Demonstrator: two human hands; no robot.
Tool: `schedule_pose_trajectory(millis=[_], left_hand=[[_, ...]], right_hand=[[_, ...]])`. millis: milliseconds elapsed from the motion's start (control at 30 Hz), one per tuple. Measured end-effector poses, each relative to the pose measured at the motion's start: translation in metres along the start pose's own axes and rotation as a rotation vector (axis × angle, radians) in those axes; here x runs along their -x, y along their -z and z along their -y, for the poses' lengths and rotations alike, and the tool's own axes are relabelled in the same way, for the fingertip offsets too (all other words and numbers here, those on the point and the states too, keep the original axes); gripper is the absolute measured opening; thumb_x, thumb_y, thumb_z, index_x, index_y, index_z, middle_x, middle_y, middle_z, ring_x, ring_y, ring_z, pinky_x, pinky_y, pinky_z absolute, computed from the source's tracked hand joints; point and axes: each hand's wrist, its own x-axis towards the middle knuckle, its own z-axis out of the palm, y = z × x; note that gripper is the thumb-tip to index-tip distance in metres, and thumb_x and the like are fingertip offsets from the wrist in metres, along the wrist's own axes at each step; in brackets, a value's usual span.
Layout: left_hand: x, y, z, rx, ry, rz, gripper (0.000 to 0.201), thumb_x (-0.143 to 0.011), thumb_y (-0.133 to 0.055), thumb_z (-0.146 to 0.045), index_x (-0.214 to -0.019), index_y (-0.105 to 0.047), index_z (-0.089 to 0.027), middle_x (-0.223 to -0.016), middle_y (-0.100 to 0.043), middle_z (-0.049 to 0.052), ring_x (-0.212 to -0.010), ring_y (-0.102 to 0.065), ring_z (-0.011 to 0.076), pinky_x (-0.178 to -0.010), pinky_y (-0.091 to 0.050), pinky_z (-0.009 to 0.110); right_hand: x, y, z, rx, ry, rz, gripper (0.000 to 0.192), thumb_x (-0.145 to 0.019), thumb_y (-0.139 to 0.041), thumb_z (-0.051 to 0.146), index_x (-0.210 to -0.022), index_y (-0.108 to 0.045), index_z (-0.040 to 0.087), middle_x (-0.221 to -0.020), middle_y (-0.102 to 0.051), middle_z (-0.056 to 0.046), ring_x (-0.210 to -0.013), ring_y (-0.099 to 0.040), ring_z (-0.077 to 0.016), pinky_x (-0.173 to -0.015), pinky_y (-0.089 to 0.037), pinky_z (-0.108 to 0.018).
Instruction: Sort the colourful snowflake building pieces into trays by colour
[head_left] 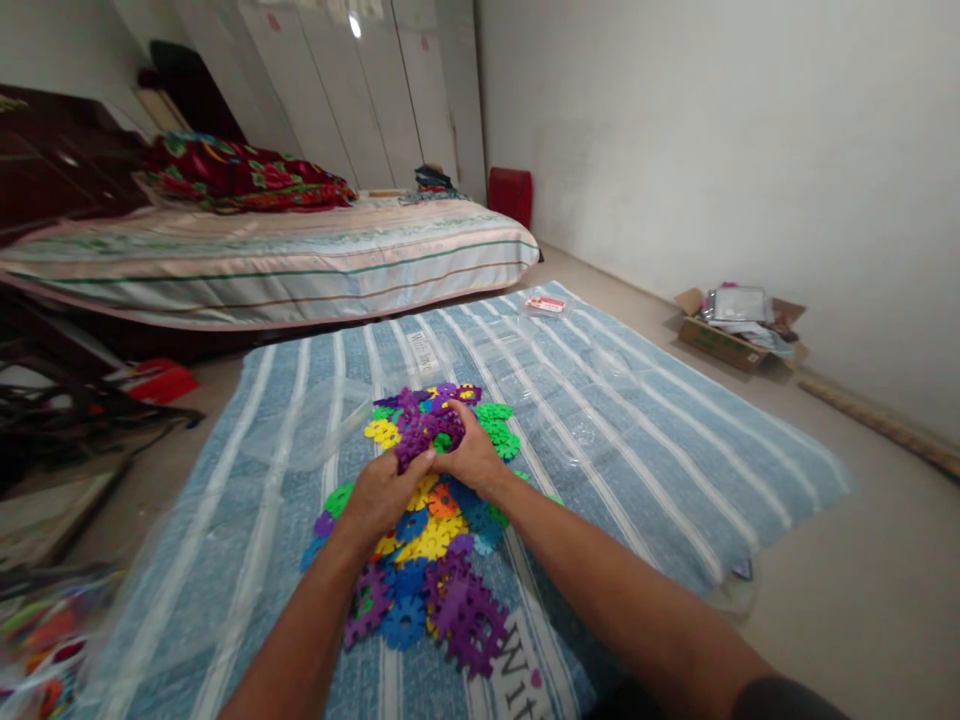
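Over a pile of colourful plastic interlocking discs (435,540), my left hand (381,495) and my right hand (474,458) come together around a cluster of purple notched pieces (429,432). My thumbs nearly meet at its near side, and the fingers curl round it, partly hidden. A small green piece shows inside the cluster. Several purple square pieces (469,612) lie at the pile's near end beside a blue disc (403,622). Green discs (501,436) are stacked just right of my right hand, and yellow ones (382,432) lie beyond my left hand.
A blue-and-white striped cloth (645,470) lies under the pile. Clear plastic containers (307,425) rest on it. Beyond stands a bed (300,260) with a red floral blanket (247,175). A filled cardboard box (739,335) sits by the right wall; bagged colourful items (52,640) are at the lower left.
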Motion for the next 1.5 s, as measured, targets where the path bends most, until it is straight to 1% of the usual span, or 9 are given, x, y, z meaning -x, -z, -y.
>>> schedule_pose_trajectory(millis=[200,367,467,633,767,900,1133,1300,1500], left_hand=[[0.014,0.005,-0.009,-0.401,0.024,0.067,0.044,-0.074,-0.039,-0.055,-0.064,-0.059,-0.017,-0.061,-0.062,0.004,-0.062,-0.059,0.0206,-0.056,-0.041,0.027],[0.041,0.009,0.003,-0.417,-0.097,0.015,0.045,-0.074,-0.04,-0.053,-0.093,-0.062,-0.018,-0.093,-0.068,0.009,-0.091,-0.062,0.0253,-0.081,-0.047,0.035],[0.065,0.01,0.023,-0.419,-0.117,-0.105,0.059,-0.07,-0.044,-0.058,-0.109,-0.057,-0.015,-0.119,-0.059,0.014,-0.115,-0.052,0.0314,-0.098,-0.04,0.043],[0.11,0.0,0.06,-0.481,-0.03,-0.176,0.077,-0.066,-0.052,-0.058,-0.127,-0.042,-0.012,-0.131,-0.048,0.018,-0.123,-0.044,0.0351,-0.103,-0.036,0.047],[0.131,-0.013,0.073,-0.551,-0.013,-0.194,0.082,-0.064,-0.056,-0.052,-0.132,-0.034,-0.012,-0.14,-0.038,0.019,-0.128,-0.038,0.0351,-0.104,-0.034,0.047],[0.132,-0.018,0.064,-0.621,0.06,-0.178,0.08,-0.062,-0.06,-0.043,-0.133,-0.036,-0.014,-0.141,-0.037,0.017,-0.129,-0.037,0.033,-0.103,-0.034,0.044],[0.115,-0.014,0.032,-0.658,0.203,-0.086,0.077,-0.067,-0.06,-0.041,-0.135,-0.037,-0.014,-0.13,-0.049,0.016,-0.121,-0.042,0.0321,-0.097,-0.035,0.043],[0.101,-0.018,0.033,-0.676,0.192,-0.097,0.079,-0.066,-0.062,-0.046,-0.135,-0.039,-0.015,-0.128,-0.049,0.015,-0.117,-0.041,0.0328,-0.096,-0.034,0.043],[0.086,-0.023,0.028,-0.658,0.199,-0.123,0.077,-0.069,-0.06,-0.044,-0.137,-0.034,-0.017,-0.123,-0.051,0.015,-0.113,-0.043,0.0329,-0.09,-0.036,0.043]], right_hand=[[-0.006,0.006,0.008,0.21,-0.003,0.041,0.091,-0.05,-0.079,0.028,-0.132,-0.041,0.018,-0.128,-0.052,-0.006,-0.118,-0.047,-0.023,-0.102,-0.036,-0.035],[-0.005,0.01,0.012,0.48,0.048,0.179,0.077,-0.057,-0.077,0.032,-0.126,-0.047,0.02,-0.114,-0.061,-0.003,-0.106,-0.056,-0.0226,-0.092,-0.044,-0.037],[-0.004,0.011,0.018,0.656,0.094,0.2,0.072,-0.064,-0.072,0.038,-0.128,-0.045,0.02,-0.118,-0.059,-0.006,-0.108,-0.055,-0.0239,-0.09,-0.044,-0.038],[-0.014,0.014,0.02,0.909,0.172,0.095,0.053,-0.077,-0.059,0.048,-0.121,-0.051,0.02,-0.12,-0.058,-0.009,-0.113,-0.051,-0.0237,-0.093,-0.04,-0.037],[-0.027,0.021,0.011,1.067,0.064,-0.013,0.057,-0.078,-0.051,0.061,-0.116,-0.054,0.019,-0.111,-0.061,-0.012,-0.108,-0.052,-0.0253,-0.092,-0.038,-0.039],[-0.036,0.025,0.001,1.14,-0.045,0.079,0.065,-0.08,-0.039,0.07,-0.118,-0.053,0.018,-0.111,-0.062,-0.013,-0.108,-0.053,-0.0262,-0.092,-0.036,-0.04],[-0.044,0.017,-0.005,1.183,-0.017,0.243,0.067,-0.08,-0.037,0.07,-0.124,-0.049,0.021,-0.117,-0.061,-0.012,-0.109,-0.054,-0.0273,-0.091,-0.035,-0.042],[-0.052,0.011,-0.005,1.211,0.012,0.316,0.076,-0.078,-0.04,0.072,-0.131,-0.045,0.018,-0.122,-0.059,-0.015,-0.11,-0.055,-0.0301,-0.09,-0.038,-0.042],[-0.037,-0.003,-0.001,1.038,0.061,0.383,0.068,-0.078,-0.044,0.068,-0.124,-0.055,0.02,-0.117,-0.063,-0.011,-0.108,-0.057,-0.0268,-0.09,-0.042,-0.037]])
